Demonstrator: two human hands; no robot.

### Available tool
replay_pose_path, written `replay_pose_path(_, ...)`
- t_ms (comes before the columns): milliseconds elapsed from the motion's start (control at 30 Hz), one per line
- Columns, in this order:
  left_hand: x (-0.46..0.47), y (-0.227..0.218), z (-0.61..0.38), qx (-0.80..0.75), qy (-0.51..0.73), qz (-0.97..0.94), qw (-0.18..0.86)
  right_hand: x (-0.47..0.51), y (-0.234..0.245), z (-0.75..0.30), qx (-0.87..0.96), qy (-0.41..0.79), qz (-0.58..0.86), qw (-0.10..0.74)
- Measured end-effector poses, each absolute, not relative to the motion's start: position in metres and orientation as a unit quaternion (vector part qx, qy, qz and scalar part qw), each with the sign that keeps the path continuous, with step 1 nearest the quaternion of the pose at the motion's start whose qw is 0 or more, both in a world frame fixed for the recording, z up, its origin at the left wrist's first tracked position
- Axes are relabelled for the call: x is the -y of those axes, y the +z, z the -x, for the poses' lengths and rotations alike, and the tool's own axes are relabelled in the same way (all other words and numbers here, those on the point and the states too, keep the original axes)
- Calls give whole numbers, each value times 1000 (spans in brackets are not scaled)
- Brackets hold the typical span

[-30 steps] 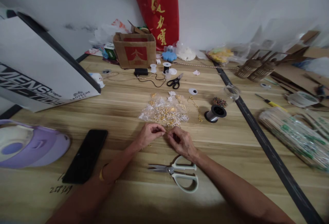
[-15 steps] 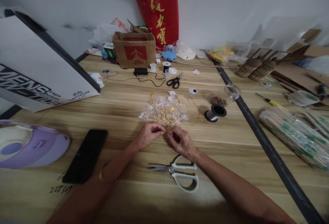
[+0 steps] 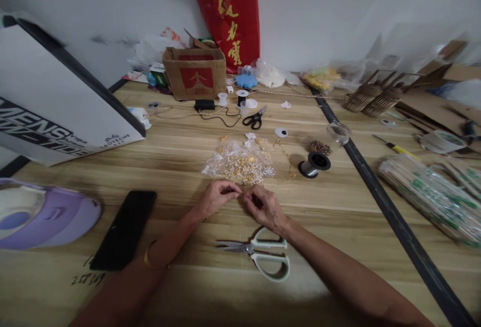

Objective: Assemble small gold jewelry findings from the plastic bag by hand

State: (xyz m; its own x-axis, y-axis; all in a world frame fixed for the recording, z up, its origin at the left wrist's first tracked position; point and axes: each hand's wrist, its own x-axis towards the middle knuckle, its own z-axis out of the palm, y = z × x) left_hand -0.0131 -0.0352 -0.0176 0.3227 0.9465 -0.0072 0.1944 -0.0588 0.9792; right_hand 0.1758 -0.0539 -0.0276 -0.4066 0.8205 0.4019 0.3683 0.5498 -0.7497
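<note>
You hold your left hand (image 3: 219, 198) and right hand (image 3: 266, 208) almost tip to tip, low over the table (image 3: 180, 161), presumably so both can work at one tiny spot. On each, thumb and forefinger look pinched together; whatever sits between the fingers is too small to tell. The pile of gold and silver pieces (image 3: 246, 164) lies just beyond your fingertips on clear plastic, probably to spare you a long reach and gather loose bits. A small gold piece (image 3: 213, 214) rests apart, beside your left wrist.

The pale-handled scissors (image 3: 248, 248) lie just below your hands, blades slightly parted and pointing left, loops under your right forearm's side; that seems to suit a right-handed pick-up. The gold chain (image 3: 288, 157) is stretched out right of the pile, perhaps to avoid tangling. Beyond it the wire spool (image 3: 311, 168) leans on its flanges, near enough for your right hand. Your phone (image 3: 124, 229) lies well left, apparently out of the way.
</note>
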Motion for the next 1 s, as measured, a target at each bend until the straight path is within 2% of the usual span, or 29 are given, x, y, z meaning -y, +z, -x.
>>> replay_pose_path(300,37,-20,11,-445,383,-617,524,54,-27,-176,788,283,380,392)
replay_pose_path(1000,43,-16,6,-437,363,-718,403,54,-27,-177,793,282,377,387)
